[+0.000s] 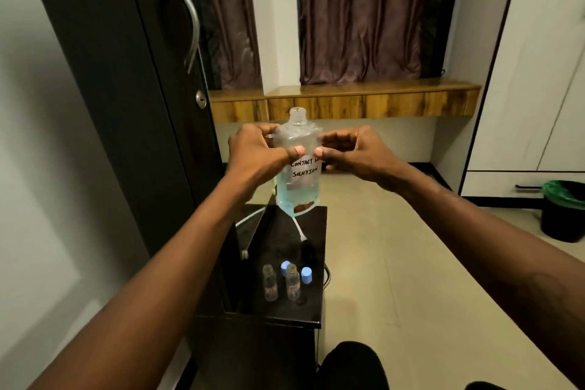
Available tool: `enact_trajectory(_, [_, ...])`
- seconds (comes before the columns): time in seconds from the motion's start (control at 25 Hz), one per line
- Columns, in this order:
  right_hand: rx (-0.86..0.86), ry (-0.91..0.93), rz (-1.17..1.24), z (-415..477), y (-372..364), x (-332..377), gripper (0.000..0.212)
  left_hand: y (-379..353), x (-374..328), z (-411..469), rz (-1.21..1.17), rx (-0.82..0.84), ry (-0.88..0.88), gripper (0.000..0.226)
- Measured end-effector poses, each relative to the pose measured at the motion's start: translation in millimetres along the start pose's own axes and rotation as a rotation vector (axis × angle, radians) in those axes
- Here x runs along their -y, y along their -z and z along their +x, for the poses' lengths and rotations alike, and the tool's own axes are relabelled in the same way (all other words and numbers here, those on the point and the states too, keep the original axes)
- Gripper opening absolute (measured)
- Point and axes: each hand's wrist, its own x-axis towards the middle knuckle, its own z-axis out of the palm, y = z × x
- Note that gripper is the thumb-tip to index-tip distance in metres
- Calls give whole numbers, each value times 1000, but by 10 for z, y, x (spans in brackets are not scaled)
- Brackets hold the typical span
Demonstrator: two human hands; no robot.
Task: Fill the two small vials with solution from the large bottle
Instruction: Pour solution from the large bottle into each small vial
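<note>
Both hands hold up a large clear bottle (297, 190), uncapped and upright, with pale blue liquid in its lower part and a white label reading "CONTACT ... SOLUTION". My left hand (258, 152) grips its left shoulder and my right hand (351, 152) grips its right shoulder, thumbs on the front. Below, on a small black table (304, 310), two small clear vials stand open: one on the left (270, 282), one on the right (292, 281). Two blue caps lie behind them, at the left (285, 266) and at the right (306, 274).
A dark wardrobe door (126, 73) with a metal handle stands at the left. A white cable (299, 229) crosses the table. A wooden ledge (364, 98) and curtains are behind. A black bin with a green liner (563, 212) sits on the floor at right.
</note>
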Motion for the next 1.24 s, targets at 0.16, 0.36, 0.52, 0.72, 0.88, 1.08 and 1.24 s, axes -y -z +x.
enact_trajectory(0.16, [-84, 73, -92, -411, 536, 533, 34, 135, -653, -104, -217, 267, -4, 43])
enact_trajectory(0.36, [-136, 76, -42, -908, 980, 903, 36, 71, -1191, -266, -359, 478, -54, 39])
enact_trajectory(0.52, [-79, -3, -20, -1232, 1151, 907, 49, -149, -1421, -405, -378, 654, -96, 47])
enact_trajectory(0.72, [-102, -43, 50, -1450, 1073, 634, 79, -444, -1319, -606, -384, 746, -84, 50])
enact_trajectory(0.88, [-172, -29, 61, -1606, 833, 437, 66, -520, -1053, -772, -389, 758, -21, 56])
enact_trajectory(1.08, [-237, -24, 62, -1695, 542, 184, 66, -490, -418, -934, -364, 574, 56, 59])
enact_trajectory(1.24, [-262, -25, 94, -1725, 415, 64, 61, -335, 481, -1006, 404, 330, -107, 52])
